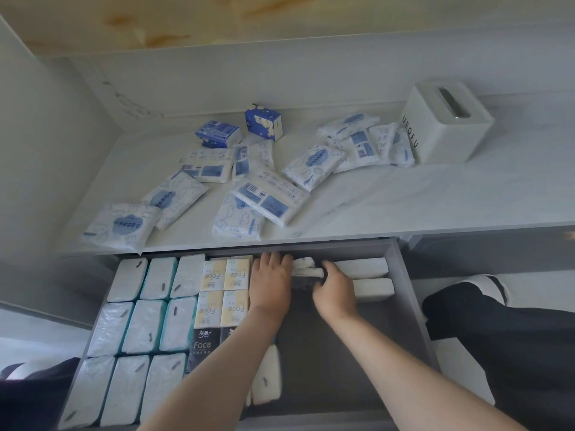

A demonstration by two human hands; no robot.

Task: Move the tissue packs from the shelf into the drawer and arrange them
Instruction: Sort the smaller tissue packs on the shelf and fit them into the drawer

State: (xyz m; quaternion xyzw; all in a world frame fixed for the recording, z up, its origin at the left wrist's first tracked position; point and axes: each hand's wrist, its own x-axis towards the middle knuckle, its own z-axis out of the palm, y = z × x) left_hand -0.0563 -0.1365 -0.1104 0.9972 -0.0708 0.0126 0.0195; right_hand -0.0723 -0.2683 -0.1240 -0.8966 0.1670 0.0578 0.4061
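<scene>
Grey drawer — tissue packs in rows (more on the shelf)

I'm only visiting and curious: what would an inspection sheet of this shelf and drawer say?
Surface: pale shelf above an open grey drawer.
Job's things: blue-and-white tissue packs scattered on the shelf; white packs and yellow packs in rows in the drawer.
Clutter: white tissue box on the shelf's right.
Hands: left hand touches, right hand grips a small white pack at the drawer's back.
Cables: nothing seen.
Surroundings: dark trouser leg, right.

White alcove walls under yellowish wood-grain panel.
</scene>
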